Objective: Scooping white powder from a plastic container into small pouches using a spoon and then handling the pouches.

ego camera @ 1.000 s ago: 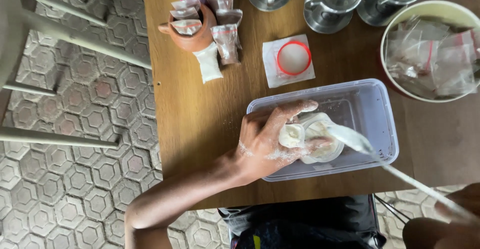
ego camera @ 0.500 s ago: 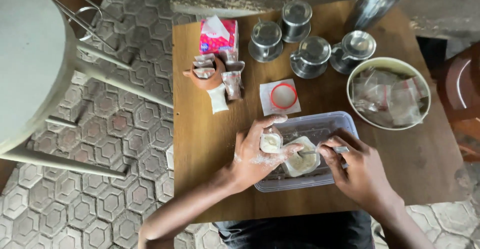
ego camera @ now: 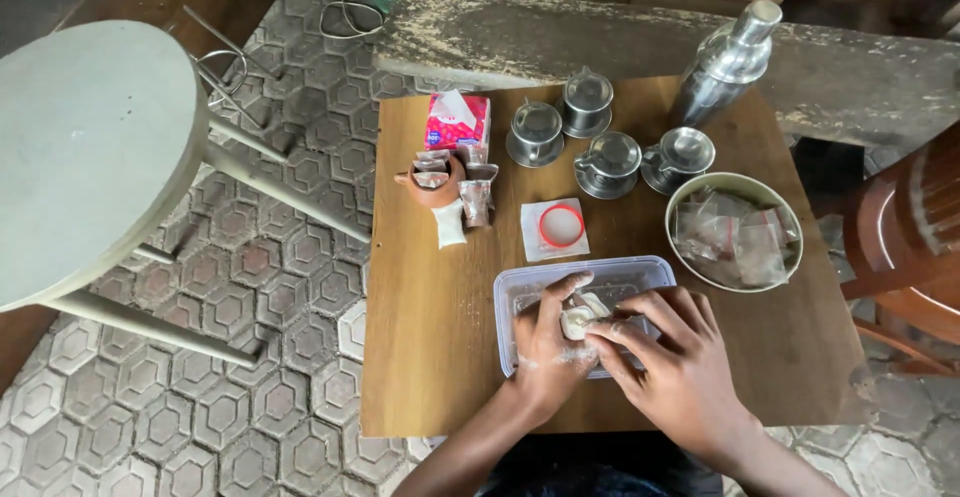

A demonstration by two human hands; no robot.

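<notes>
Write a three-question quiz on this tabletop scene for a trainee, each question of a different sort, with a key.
1. True or false: both hands are over the clear plastic tub.
2. How many lidded metal cups stand near the tall metal shaker? A) two B) four C) six
3. What lies on the white paper square in the middle of the wooden table?

Key
1. True: the left hand and the right hand meet on a small white lump over it.
2. B, four, for example this cup.
3. A red ring.
</notes>
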